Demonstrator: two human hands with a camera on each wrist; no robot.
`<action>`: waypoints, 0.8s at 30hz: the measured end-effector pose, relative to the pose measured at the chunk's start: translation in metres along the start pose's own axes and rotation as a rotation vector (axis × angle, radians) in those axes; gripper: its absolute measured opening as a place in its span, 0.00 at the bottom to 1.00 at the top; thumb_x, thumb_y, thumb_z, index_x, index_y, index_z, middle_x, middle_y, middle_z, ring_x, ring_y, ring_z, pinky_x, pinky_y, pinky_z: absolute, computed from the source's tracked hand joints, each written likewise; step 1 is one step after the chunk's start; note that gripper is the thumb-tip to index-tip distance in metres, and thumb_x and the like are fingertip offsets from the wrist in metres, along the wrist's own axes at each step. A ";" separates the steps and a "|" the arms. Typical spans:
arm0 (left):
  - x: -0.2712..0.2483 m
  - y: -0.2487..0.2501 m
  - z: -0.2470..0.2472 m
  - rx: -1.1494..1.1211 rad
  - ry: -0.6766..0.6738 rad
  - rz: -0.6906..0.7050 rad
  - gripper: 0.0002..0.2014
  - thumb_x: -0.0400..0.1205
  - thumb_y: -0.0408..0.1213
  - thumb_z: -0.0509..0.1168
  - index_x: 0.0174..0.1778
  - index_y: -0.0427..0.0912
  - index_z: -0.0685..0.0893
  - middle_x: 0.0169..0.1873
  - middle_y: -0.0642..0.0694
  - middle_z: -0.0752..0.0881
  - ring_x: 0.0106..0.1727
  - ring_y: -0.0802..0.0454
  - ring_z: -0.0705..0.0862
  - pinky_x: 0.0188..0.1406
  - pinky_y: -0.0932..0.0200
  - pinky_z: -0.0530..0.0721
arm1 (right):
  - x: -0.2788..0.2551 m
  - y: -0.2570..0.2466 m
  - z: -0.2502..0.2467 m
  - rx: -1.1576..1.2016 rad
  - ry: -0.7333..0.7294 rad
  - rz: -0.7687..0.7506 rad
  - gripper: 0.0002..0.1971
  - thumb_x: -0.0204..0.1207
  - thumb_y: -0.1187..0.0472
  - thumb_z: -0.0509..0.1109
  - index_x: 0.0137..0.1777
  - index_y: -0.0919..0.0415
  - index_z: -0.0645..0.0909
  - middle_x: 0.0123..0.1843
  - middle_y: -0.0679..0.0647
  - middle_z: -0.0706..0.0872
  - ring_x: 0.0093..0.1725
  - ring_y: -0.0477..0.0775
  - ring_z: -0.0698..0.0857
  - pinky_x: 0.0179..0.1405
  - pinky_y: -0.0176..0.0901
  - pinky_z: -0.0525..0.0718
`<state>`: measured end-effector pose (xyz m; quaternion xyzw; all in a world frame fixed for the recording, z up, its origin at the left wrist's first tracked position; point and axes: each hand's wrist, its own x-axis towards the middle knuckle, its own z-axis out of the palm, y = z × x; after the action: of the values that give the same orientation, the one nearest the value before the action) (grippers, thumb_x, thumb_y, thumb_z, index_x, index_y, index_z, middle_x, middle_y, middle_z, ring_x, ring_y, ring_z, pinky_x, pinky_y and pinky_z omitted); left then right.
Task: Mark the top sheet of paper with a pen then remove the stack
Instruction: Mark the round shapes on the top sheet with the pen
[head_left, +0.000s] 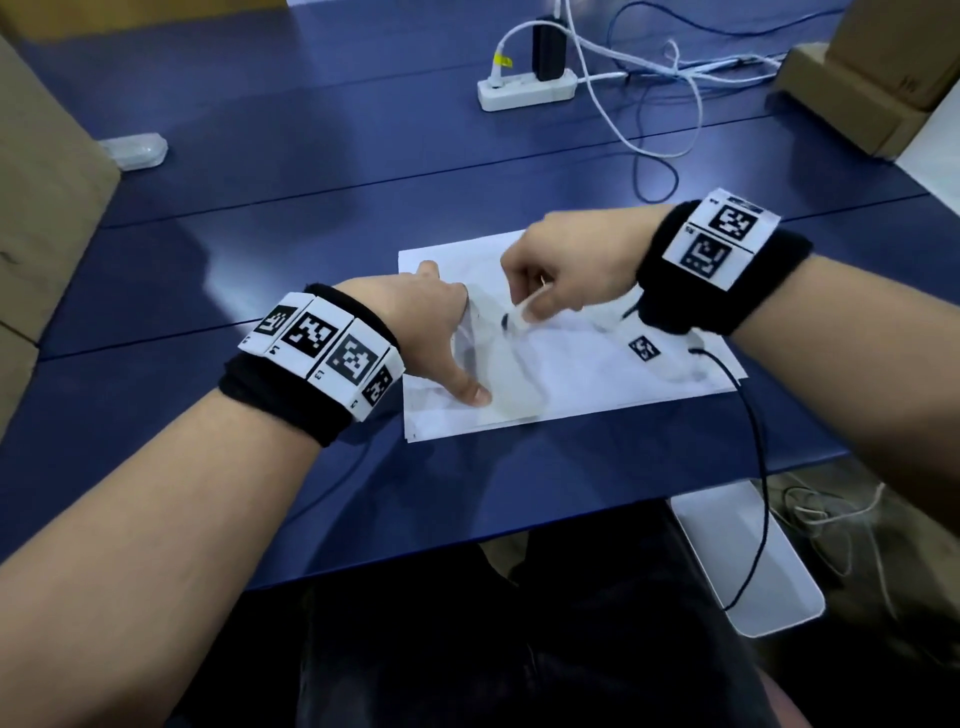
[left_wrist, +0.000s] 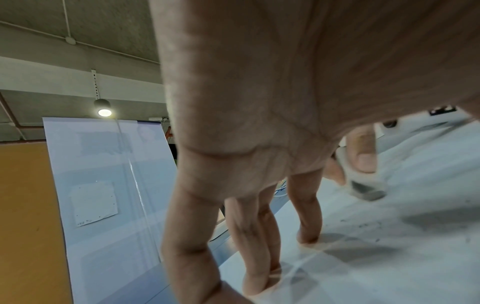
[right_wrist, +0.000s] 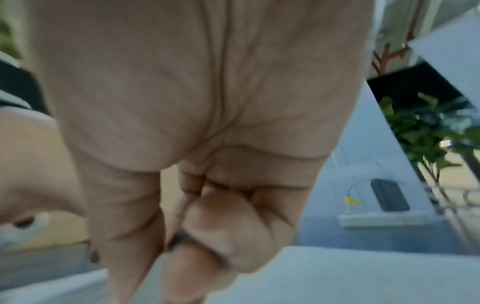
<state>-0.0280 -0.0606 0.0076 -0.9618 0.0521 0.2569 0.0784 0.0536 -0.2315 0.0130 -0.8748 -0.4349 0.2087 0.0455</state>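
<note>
The tabletop (head_left: 363, 156) carries the stack (head_left: 571, 374) under my fingers. My left hand (head_left: 426, 332) presses it with straight fingertips (left_wrist: 307, 236). Just beside them, my right hand (head_left: 566, 275) pinches a blurred pen (head_left: 514, 319) over the top sheet.

An office or lab workspace, seen from above a dark blue laminate table (head_left: 270, 171) carrying a white plastic power strip (head_left: 527, 88) with a black charger and tangled white cables (head_left: 649, 93). Brown cardboard boxes (head_left: 852, 88) flank it; a concrete ceiling with a pendant lamp (left_wrist: 103, 107) and, blurred, apparently a leafy green plant (right_wrist: 426, 131) lie beyond.
</note>
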 end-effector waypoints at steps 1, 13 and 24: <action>0.000 -0.001 0.000 -0.005 0.004 -0.001 0.51 0.59 0.75 0.74 0.74 0.50 0.72 0.63 0.45 0.70 0.56 0.43 0.83 0.56 0.46 0.83 | 0.000 0.002 -0.001 -0.018 0.045 0.007 0.05 0.75 0.55 0.75 0.43 0.51 0.81 0.35 0.46 0.88 0.34 0.51 0.88 0.37 0.46 0.82; -0.001 0.000 -0.001 0.008 -0.004 0.000 0.51 0.60 0.75 0.73 0.74 0.50 0.72 0.63 0.45 0.70 0.54 0.43 0.83 0.53 0.49 0.81 | -0.010 0.001 0.007 0.008 0.037 0.023 0.06 0.74 0.54 0.75 0.42 0.51 0.79 0.35 0.45 0.85 0.38 0.56 0.87 0.38 0.49 0.83; 0.000 0.000 0.000 0.027 0.002 0.003 0.52 0.58 0.76 0.72 0.75 0.50 0.72 0.62 0.45 0.71 0.52 0.43 0.83 0.54 0.48 0.82 | -0.008 -0.002 0.009 0.003 0.051 0.029 0.05 0.75 0.57 0.72 0.43 0.53 0.78 0.36 0.48 0.87 0.35 0.52 0.87 0.36 0.45 0.79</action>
<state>-0.0278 -0.0605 0.0078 -0.9609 0.0571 0.2552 0.0912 0.0445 -0.2375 0.0083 -0.8861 -0.4204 0.1875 0.0547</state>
